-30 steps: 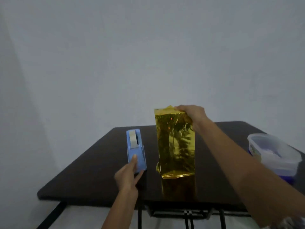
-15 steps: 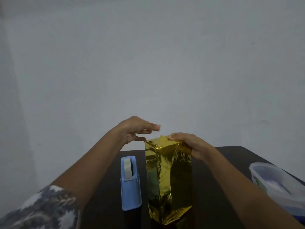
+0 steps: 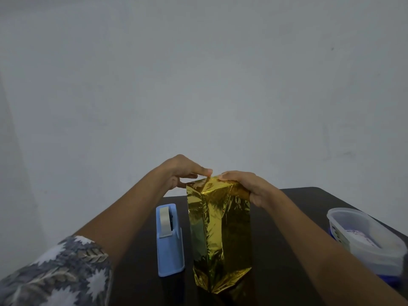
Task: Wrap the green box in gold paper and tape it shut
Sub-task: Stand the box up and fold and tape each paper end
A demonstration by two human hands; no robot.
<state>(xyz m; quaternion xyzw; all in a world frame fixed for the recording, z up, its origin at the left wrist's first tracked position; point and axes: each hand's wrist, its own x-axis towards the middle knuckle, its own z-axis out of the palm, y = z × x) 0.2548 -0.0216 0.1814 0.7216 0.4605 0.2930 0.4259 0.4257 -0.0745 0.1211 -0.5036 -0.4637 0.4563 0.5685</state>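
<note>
The box (image 3: pixel 218 235) stands upright on end near the middle of the dark table (image 3: pixel 287 250), fully covered in gold paper (image 3: pixel 223 208), w/ both hands meeting at its top. The right hand (image 3: pixel 245 184) clamps the top right edge: fingers curl down over the far side, thumb lies along the top fold, palm vs. the upper right corner. The left hand (image 3: pixel 183 171) comes in from the left at the same height, fingers stretched nearly straight, one fingertip touching the little peak of folded paper at the top centre, thumb lower down by the top left corner. Whether finger and thumb actually pinch that flap I can't tell, since the contact is small and dim. Both forearms reach fwd and up from the bottom corners; the left one wears a short grey-and-white patterned sleeve (image 3: pixel 59 272). The paper is shiny metallic foil, crinkled, w/ a sharp vertical crease down the near face and pointed folds bunched at the bottom end. Just left of the box, not touching it, sits a light blue plastic tape dispenser (image 3: pixel 169 239), wedge-shaped, w/ a pale tape roll (image 3: pixel 164 219) in its slot. At the right table edge is a translucent oval plastic tub (image 3: pixel 364 237), well apart from the box. Behind is a plain grey-white wall (image 3: pixel 198 85).
</note>
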